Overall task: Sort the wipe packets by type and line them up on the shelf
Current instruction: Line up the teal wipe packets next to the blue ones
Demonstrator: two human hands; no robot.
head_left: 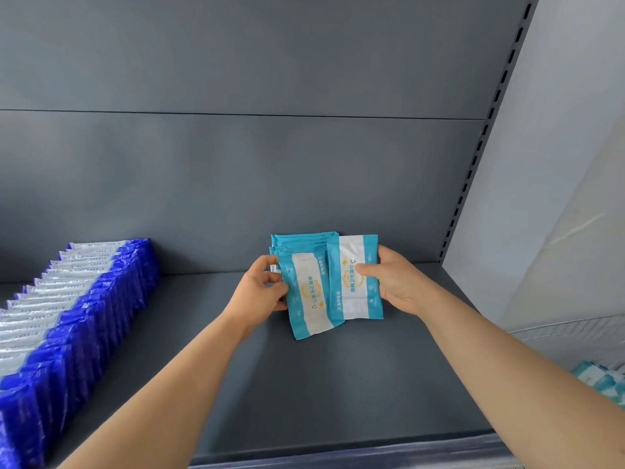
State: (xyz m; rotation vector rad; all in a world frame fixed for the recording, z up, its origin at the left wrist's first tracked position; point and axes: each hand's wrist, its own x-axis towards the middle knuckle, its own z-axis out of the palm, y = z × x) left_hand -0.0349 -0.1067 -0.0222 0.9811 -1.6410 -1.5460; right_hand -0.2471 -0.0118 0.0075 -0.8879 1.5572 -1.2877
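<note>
On the grey shelf [304,384], several teal-and-white wipe packets [297,242] stand in a short row against the back panel. My left hand [260,292] grips the left edge of one teal packet [309,296], which tilts forward. My right hand [395,282] holds a second teal packet [355,282] upright, thumb pressed on its front, just right of the first. A long row of blue-and-white wipe packets [74,316] runs along the shelf's left side from back to front.
The slotted upright [483,140] and a pale wall bound the shelf on the right. More teal packets [602,380] lie in a wire basket low at the right edge. Bare shelf lies between the two rows.
</note>
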